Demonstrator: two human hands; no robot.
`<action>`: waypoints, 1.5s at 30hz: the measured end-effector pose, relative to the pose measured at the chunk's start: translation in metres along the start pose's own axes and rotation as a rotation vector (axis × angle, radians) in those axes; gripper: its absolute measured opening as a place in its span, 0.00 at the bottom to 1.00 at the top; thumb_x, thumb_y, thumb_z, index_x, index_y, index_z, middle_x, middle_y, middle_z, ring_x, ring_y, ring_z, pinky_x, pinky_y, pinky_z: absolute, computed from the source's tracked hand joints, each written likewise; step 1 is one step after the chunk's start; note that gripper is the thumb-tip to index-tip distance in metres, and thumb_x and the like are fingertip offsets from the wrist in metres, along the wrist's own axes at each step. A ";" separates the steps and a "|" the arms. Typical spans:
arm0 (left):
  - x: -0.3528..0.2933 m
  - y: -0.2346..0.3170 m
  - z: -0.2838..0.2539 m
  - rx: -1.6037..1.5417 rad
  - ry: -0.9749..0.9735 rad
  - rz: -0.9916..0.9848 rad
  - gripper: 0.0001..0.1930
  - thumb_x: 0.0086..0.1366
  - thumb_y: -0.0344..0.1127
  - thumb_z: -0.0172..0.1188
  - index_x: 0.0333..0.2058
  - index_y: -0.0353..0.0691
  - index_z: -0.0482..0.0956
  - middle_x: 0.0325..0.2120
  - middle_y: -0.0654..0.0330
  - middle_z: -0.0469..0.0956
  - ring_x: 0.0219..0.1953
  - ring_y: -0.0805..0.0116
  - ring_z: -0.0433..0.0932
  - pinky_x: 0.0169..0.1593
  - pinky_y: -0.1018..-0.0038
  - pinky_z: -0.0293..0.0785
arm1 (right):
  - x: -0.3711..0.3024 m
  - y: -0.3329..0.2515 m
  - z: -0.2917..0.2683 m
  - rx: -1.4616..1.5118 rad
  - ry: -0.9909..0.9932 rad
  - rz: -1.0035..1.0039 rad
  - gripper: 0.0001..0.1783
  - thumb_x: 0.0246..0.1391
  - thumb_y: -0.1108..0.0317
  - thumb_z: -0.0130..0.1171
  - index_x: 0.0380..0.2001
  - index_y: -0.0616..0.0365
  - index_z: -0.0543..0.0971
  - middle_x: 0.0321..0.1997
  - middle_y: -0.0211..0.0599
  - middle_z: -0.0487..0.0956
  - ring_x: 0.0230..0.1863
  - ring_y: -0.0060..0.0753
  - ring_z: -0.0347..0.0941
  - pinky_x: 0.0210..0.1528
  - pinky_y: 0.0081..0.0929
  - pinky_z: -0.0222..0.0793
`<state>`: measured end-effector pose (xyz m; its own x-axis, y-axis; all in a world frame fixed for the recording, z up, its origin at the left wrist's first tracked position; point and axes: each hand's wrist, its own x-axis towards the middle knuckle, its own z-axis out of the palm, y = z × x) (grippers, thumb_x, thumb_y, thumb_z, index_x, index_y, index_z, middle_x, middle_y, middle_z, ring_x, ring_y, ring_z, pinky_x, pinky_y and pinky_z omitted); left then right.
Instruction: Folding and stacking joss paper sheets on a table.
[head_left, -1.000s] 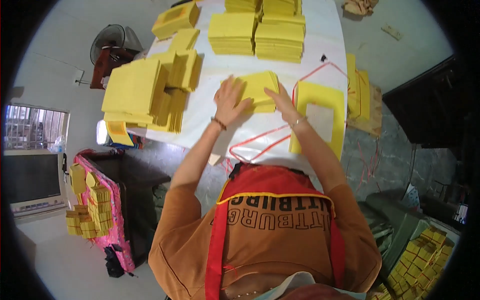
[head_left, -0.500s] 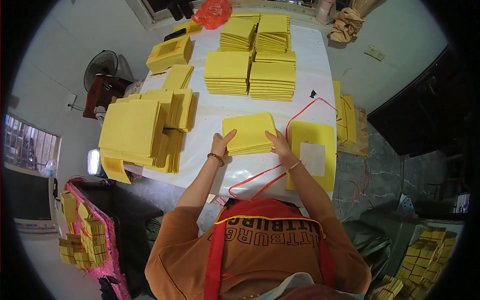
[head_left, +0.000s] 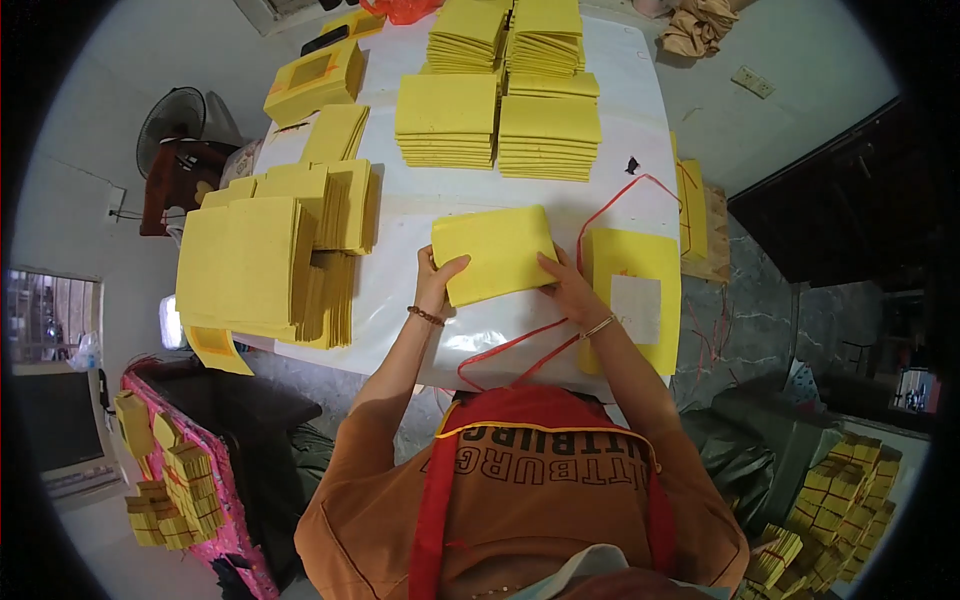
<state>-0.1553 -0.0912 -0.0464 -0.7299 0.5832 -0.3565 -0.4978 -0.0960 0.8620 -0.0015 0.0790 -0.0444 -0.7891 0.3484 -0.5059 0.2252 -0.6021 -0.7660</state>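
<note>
Just above the middle of the frame, a bundle of yellow paper sheets (head_left: 497, 254) lies on the white table (head_left: 620, 75), tilted a little so its right end sits higher. The left hand (head_left: 437, 277) grips the bundle's lower left corner, thumb on top and fingers curled round the edge; the right hand (head_left: 566, 287) presses against its lower right edge, fingers spread along the side, so the bundle is held between the two. A bracelet (head_left: 425, 316) circles the left wrist and a thin bangle (head_left: 598, 326) the right. Just right of the bundle lies a flat yellow sheet with a pale square (head_left: 634, 299) in its middle, and a red string (head_left: 610, 205) loops from the table's right side down past that sheet toward the lower edge of the table; whether it runs under the bundle is hard to tell from here. In the upper middle of the frame stand neat stacks of yellow paper (head_left: 498, 120), well apart from the hands. At the left of the frame, a large fanned heap of yellow sheets (head_left: 262, 255) overhangs the table edge. A fan (head_left: 172, 117) stands at upper left, and more small yellow bundles (head_left: 825, 510) lie at lower right.
</note>
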 end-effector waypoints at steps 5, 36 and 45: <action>0.004 0.004 -0.030 -0.085 -0.186 0.055 0.35 0.49 0.27 0.63 0.53 0.41 0.53 0.48 0.53 0.65 0.49 0.61 0.70 0.50 0.65 0.72 | -0.003 -0.022 0.004 -0.008 -0.264 -0.139 0.51 0.49 0.62 0.59 0.67 0.45 0.36 0.66 0.30 0.51 0.65 0.29 0.49 0.62 0.30 0.49; 0.034 0.021 -0.053 0.526 -0.427 0.295 0.57 0.42 0.42 0.73 0.63 0.40 0.40 0.57 0.48 0.59 0.57 0.53 0.63 0.58 0.61 0.62 | 0.035 -0.013 0.024 -0.372 -0.134 -0.320 0.42 0.38 0.70 0.69 0.57 0.58 0.59 0.56 0.36 0.66 0.56 0.32 0.63 0.57 0.29 0.61; 0.005 0.017 -0.018 -0.005 -0.285 0.576 0.65 0.44 0.27 0.68 0.63 0.53 0.18 0.62 0.52 0.47 0.62 0.58 0.54 0.59 0.66 0.60 | 0.028 0.009 0.042 0.294 -0.203 -0.109 0.28 0.50 0.70 0.59 0.55 0.55 0.63 0.54 0.32 0.68 0.55 0.30 0.65 0.56 0.30 0.65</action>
<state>-0.1762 -0.1046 -0.0401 -0.7283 0.6285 0.2731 -0.0660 -0.4609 0.8850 -0.0452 0.0534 -0.0491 -0.9035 0.2896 -0.3160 -0.0166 -0.7603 -0.6493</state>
